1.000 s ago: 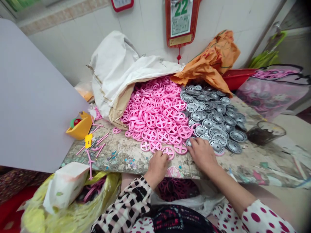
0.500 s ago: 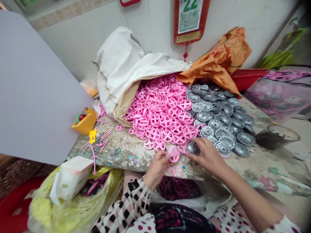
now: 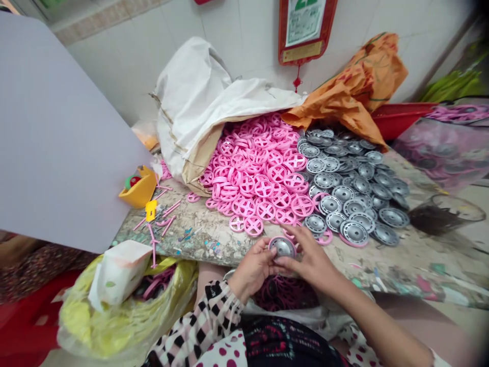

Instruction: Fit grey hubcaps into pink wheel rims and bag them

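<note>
My left hand (image 3: 254,267) holds a pink plastic cross-spoked wheel at the table's front edge. A silver ribbed disc (image 3: 281,247) sits in that wheel, covering its spokes, and the wheel's rim is mostly hidden. My right hand (image 3: 311,255) grips the disc from the right, fingertips on its edge. Beyond my hands lie a heap of loose pink wheels (image 3: 252,176) and a spread of silver discs (image 3: 353,196). Some discs nearest my right hand, such as one fitted disc (image 3: 353,233), show pink rims.
A white woven sack (image 3: 202,107) and an orange bag (image 3: 347,97) lie behind the heaps. Pink sprue pieces (image 3: 160,216) and a yellow scoop (image 3: 139,188) sit left on the worn table (image 3: 198,239). A grey board (image 3: 64,132) stands left; a yellow plastic bag (image 3: 122,311) lies below.
The silver disc has moved from my right hand's fingers onto the pink wheel in my left hand. Both hands have drawn closer together, and the view has shifted slightly.
</note>
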A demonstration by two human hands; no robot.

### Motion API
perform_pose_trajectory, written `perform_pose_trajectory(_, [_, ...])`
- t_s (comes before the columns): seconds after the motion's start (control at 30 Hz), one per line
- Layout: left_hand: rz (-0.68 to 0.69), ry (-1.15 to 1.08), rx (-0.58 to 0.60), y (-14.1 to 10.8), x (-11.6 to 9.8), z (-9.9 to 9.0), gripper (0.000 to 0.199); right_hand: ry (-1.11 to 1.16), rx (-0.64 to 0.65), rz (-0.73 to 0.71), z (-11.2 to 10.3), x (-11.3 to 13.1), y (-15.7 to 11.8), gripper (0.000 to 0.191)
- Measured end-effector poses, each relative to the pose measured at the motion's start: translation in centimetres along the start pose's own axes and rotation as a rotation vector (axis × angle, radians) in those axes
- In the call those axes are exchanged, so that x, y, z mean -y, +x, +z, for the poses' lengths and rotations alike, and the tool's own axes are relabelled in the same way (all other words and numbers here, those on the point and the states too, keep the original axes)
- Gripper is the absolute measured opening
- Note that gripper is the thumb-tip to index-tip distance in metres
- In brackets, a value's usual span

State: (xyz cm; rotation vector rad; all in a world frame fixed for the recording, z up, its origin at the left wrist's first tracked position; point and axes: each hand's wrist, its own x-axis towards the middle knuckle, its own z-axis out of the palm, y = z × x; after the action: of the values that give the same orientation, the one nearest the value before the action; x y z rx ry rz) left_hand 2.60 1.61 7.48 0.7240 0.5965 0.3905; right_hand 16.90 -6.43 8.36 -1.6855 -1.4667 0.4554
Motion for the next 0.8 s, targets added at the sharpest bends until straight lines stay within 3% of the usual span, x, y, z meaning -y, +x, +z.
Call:
perform_pose_trajectory(0.1, [-0.041,0.006,0.088,-0.6,-0.7,0.6,0.040,0.258,0.029,0.135,-0.7,-0.1,0.0,0.039])
perform_pose_trajectory(0.2, [-0.020,0.075,0.115,-0.7,-0.5,1.1,0.045,0.407,0.046,0.205,-0.6,-0.2,-0.3,0.027])
perform_pose_trajectory(0.37, [0.087,0.309,0.099,-0.2,0.5,0.6,0.043,0.603,-0.094,0.331,1.5,-0.1,-1.1,0.027])
perform_pose_trajectory(0.5, [0.069,0.468,0.038,-0.4,0.6,-0.3,0.039,0.705,-0.088,0.377,2.9,-0.7,-1.9,0.031])
perform_pose_trajectory(0.6, [-0.034,0.615,0.067,-0.9,0.5,-1.3,0.039,0.596,0.024,0.374,3.4,-1.4,-3.3,0.026])
perform_pose_trajectory(0.67, [-0.052,0.730,0.082,-1.0,0.6,-2.1,0.043,0.397,0.127,0.360,3.4,-1.6,-4.7,0.020])
perform_pose_trajectory(0.8, [0.076,0.933,-0.033,-0.7,1.1,-3.0,0.040,-0.057,0.147,0.231,2.7,-1.7,-6.3,0.027])
